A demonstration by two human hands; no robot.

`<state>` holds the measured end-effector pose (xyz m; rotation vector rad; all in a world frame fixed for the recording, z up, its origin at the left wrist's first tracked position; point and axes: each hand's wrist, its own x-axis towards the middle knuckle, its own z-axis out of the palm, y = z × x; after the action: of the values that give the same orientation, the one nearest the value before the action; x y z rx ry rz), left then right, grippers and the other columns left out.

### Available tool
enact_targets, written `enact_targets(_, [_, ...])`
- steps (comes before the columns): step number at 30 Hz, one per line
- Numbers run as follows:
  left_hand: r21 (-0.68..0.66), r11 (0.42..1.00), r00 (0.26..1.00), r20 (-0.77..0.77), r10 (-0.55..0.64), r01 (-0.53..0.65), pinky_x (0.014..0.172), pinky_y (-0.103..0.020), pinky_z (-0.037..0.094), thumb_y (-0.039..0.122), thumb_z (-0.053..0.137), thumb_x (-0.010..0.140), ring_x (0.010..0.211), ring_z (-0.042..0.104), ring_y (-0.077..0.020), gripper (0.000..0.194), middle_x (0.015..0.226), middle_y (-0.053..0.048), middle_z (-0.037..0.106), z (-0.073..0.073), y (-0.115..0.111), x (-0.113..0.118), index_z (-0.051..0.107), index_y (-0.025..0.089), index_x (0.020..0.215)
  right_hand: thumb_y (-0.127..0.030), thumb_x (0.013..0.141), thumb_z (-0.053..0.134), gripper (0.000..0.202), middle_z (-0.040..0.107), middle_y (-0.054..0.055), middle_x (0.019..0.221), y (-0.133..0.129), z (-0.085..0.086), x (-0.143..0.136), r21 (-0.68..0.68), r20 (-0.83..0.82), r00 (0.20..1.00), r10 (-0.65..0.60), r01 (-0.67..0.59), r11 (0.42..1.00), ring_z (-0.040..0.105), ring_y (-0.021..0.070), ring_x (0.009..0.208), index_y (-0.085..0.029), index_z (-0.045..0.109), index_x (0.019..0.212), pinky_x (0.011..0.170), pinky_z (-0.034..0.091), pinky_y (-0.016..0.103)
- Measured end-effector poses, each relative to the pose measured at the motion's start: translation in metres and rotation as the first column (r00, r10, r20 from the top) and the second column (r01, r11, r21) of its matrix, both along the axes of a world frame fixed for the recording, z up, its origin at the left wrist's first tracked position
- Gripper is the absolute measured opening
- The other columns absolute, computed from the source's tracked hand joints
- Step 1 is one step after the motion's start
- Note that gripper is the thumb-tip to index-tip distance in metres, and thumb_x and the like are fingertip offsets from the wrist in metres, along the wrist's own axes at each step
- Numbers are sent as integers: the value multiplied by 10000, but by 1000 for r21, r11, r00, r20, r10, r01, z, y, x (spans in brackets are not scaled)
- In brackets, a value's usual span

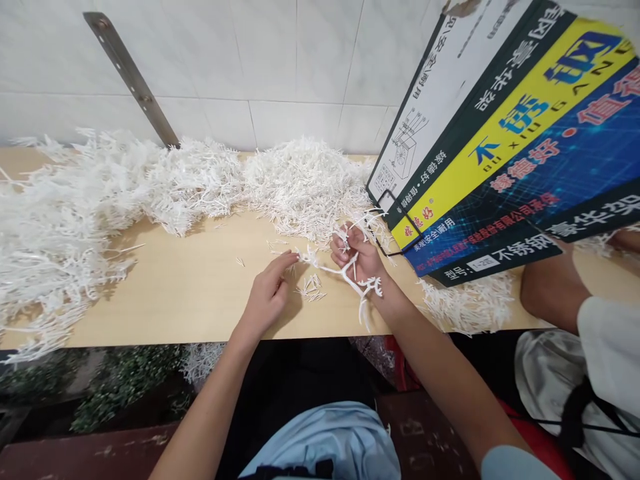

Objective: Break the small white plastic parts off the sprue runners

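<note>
white branch [344,271] hanging over table [200,287], right hand [370,261] pinching it, prob keeping twigs reachable. left hand [267,295] curving in at its left tip, can't tell if pinching. white pile [305,180] sitting on far side, guess for easy reach.

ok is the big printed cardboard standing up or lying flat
Standing up: the printed cardboard rises above the table, hiding part of the wall.
</note>
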<state>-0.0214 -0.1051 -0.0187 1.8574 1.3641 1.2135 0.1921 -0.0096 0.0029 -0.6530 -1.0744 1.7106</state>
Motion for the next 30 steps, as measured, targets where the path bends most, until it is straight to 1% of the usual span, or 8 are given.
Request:
enact_targets(5, [154, 986, 991, -106, 83, -66, 1174, -472, 440, 132, 484, 944, 1409, 529, -266, 334, 1374, -108, 664, 3, 2, 8, 711, 207, 1177, -504, 636, 868, 434, 599, 9, 861, 0, 0, 0, -6, 16, 998, -55, 55, 998, 574, 175, 759, -248, 586, 845, 649, 488, 322])
enact_targets(11, [315, 809, 868, 183, 462, -497, 1042, -411, 513, 264, 440, 1052, 1163, 652, -236, 282, 1208, -111, 695, 46, -9, 11, 659, 198, 1218, -452, 585, 914, 386, 609, 9, 765, -10, -1, -7, 13, 135, 991, 8, -10, 1000, 556, 157, 723, -199, 694, 776, 672, 475, 292])
enact_targets(14, [361, 907, 956, -112, 272, -216, 1041, -417, 491, 339, 512, 1037, 1193, 621, -266, 295, 1243, -123, 693, 66, -10, 16, 647, 206, 1263, -477, 612, 897, 371, 599, 8, 723, -13, 1, -7, 58, 195, 976, 100, -113, 992, 551, 161, 707, -190, 689, 723, 674, 483, 295])
enact_targets(16, [295, 956, 935, -339, 100, 5, 951, -394, 510, 361, 540, 1028, 1078, 648, -262, 268, 1130, -113, 729, 70, -8, 21, 675, 213, 1206, -479, 644, 879, 365, 597, 6, 712, -14, 1, -8, 81, 204, 967, 155, -175, 981, 551, 159, 697, -181, 683, 720, 677, 485, 295])
enact_targets(18, [241, 970, 900, -430, 67, 43, 802, -341, 506, 377, 533, 1032, 874, 651, -227, 241, 925, -83, 732, 68, -7, 25, 706, 209, 1049, -467, 675, 861, 351, 595, 0, 712, -16, 0, -8, 66, 200, 962, 188, -205, 977, 552, 154, 684, -176, 686, 763, 663, 477, 288])
enact_targets(21, [190, 982, 909, -405, 99, -22, 661, -288, 447, 406, 535, 1031, 705, 606, -183, 288, 778, -46, 685, 61, -9, 29, 689, 203, 897, -439, 726, 822, 314, 608, 0, 749, -21, -2, -7, 18, 212, 952, 222, -231, 973, 562, 151, 694, -174, 691, 832, 674, 470, 285])
enact_targets(26, [99, 994, 952, -306, -9, 41, 663, -283, 426, 389, 536, 1030, 718, 607, -178, 275, 783, -42, 675, 56, -15, 31, 692, 202, 901, -382, 752, 782, 262, 619, 3, 800, -25, -1, -8, -11, 200, 948, 249, -252, 968, 566, 151, 735, -177, 685, 885, 699, 459, 281])
enact_targets(30, [20, 987, 987, -37, -157, 157, 682, -295, 446, 414, 545, 1017, 704, 608, -172, 337, 766, -44, 691, 55, -15, 32, 705, 199, 812, -345, 740, 713, 209, 518, -11, 708, -34, 5, -15, -45, 19, 913, 408, -407, 912, 465, 127, 610, -183, 585, 708, 580, 407, 264])
